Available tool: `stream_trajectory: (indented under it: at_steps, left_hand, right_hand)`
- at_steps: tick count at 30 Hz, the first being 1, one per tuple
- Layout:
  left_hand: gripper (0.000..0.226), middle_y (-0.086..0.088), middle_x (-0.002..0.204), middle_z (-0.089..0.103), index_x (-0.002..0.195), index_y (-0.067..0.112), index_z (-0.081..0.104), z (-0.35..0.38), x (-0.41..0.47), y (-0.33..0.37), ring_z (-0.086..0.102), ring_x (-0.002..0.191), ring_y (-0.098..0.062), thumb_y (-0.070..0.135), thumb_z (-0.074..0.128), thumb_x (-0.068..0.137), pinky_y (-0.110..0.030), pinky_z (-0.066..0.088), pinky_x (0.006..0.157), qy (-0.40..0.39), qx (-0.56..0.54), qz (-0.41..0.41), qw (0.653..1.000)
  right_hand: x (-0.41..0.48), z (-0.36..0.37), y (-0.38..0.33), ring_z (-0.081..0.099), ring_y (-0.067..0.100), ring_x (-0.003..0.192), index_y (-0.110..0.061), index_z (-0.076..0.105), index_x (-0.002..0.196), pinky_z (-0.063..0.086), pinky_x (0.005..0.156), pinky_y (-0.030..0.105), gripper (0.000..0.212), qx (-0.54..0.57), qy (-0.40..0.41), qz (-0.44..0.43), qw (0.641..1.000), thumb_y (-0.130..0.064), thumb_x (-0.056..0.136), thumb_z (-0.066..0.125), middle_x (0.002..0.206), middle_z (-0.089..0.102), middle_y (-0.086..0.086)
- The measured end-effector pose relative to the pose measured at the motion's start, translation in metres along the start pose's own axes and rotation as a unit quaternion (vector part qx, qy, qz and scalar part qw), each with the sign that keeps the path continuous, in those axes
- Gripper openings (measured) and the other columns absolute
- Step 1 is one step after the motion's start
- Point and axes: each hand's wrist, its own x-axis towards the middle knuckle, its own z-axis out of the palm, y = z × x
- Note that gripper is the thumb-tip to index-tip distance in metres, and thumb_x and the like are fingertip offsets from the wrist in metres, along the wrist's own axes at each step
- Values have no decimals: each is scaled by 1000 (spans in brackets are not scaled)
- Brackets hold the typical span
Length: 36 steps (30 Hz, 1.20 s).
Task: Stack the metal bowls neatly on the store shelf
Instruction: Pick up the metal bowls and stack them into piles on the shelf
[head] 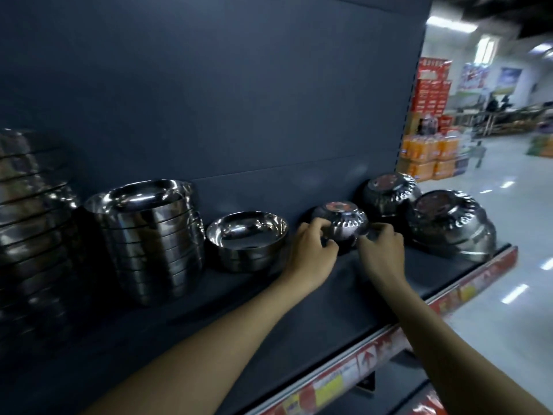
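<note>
In the head view, we are looking along a dark grey store shelf (329,298), with a red price strip (374,354) running along its front edge and a dark grey back panel (209,85) rising behind it.

Near the middle of the shelf, close to the back panel, a small fluted silver metal bowl (341,220) is sitting upside down with its flat base facing up. Both hands are holding it. The left hand (311,253) is curling its fingers (317,227) round the bowl's left side. The right hand (381,253) is gripping the right side, its fingers (380,232) bending narrowly against the rim. We cannot tell whether the bowl is resting on the shelf or hanging just above it, as the picture is blurring there.

Just left of the left hand, a short stack of upright shiny steel bowls (248,244) is standing. Further left, a taller stack of upright shiny steel bowls (149,241) is leaning slightly. At the shelf's left end, a tall blurred stack of metal bowls (27,223) is filling the edge of the view.

Toward the right end, a rear stack of upturned fluted metal bowls (389,196) is sitting against the back panel. A front stack of upturned fluted metal bowls (449,226) is sitting just beside it, nearer the front edge. Beyond the shelf's right end, orange cartons (425,157) are standing on a pale store floor (508,235).
</note>
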Motion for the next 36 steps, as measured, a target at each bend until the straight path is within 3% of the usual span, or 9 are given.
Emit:
stream_trajectory:
  at_steps: [3,7,13,17,20,23,27,32,36]
  left_hand:
    - [37,-3,124,51,126,23,54,14,20,-5,54,116,-22,19,54,89,-32,42,99,3,5,-30,1000]
    - [49,-9,131,42,138,20,42,26,36,-16,48,125,-30,22,53,91,-39,37,108,-16,35,-33,999]
    - [78,-17,161,17,155,41,8,28,45,-26,22,148,-34,38,51,91,-46,22,120,-93,49,-74,992]
    - [75,-8,154,39,153,34,20,31,49,-28,40,139,-29,39,57,87,-40,33,113,-57,3,-48,997]
    - [45,-7,136,54,133,28,45,29,47,-28,49,127,-28,35,57,90,-38,38,106,5,-50,-62,997]
    - [39,-14,138,50,129,15,49,28,46,-26,44,130,-30,35,50,96,-37,33,110,44,-71,-104,991]
    - [49,-23,134,53,125,4,56,34,52,-32,45,124,-37,40,31,103,-39,29,106,16,4,-139,990]
    - [47,-22,127,53,117,0,60,29,47,-28,48,120,-36,39,39,102,-38,34,105,21,-2,-108,994]
    - [46,-15,132,51,130,4,55,26,42,-24,46,126,-31,38,44,101,-37,34,108,22,-15,-57,998]
  right_hand:
    - [14,-1,3,53,39,118,-2,53,129,40,98,38,43,-8,-10,10,1000,-14,88,57,130,55,23]
    - [26,0,8,53,40,122,-3,52,131,40,97,40,43,-48,-29,8,998,-9,88,52,130,60,23]
    - [29,6,12,48,40,131,-25,27,154,42,103,44,72,-136,-103,-10,985,-14,85,46,143,53,18]
    - [28,5,13,52,37,127,-16,43,143,42,101,42,55,-105,-70,-25,992,-13,88,47,138,58,15]
    - [29,3,16,54,35,124,-7,53,134,41,100,39,43,-47,-19,-16,999,-17,92,49,132,61,17]
    - [31,6,19,55,40,117,-2,62,122,41,94,40,39,-59,28,-12,998,-25,96,44,123,63,23]
    - [28,11,19,54,45,113,0,66,113,42,93,45,50,-114,29,-9,993,-36,99,35,119,62,27]
    - [29,8,21,56,42,109,-3,69,109,43,92,43,49,-91,14,-38,995,-39,99,37,112,64,26]
    - [29,6,22,61,31,102,-9,69,110,39,80,32,49,3,34,-46,998,-43,97,38,107,66,17]
